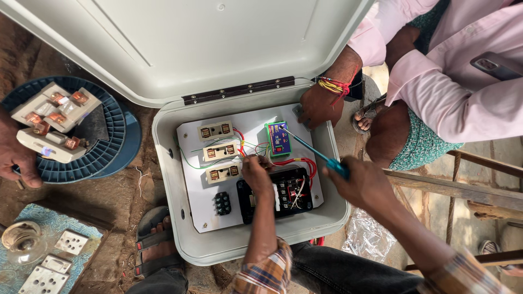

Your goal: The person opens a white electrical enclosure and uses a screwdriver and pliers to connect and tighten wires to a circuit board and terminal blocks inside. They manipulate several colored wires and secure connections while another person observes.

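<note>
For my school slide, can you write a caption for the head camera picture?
Right hand points a blue screwdriver into an open grey box while the left hand touches its wires.

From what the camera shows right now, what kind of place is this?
Probably an outdoor, makeshift electrical work spot: an open grey box of wired parts sits on bare dirt ground, people crouch around it in sandals, and a right hand holds a screwdriver.

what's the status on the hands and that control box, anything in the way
Left hand pinching red wires inside the open enclosure. Right hand holds a blue screwdriver, tip at the small circuit board. Another person's hand rests on the box rim.
</note>
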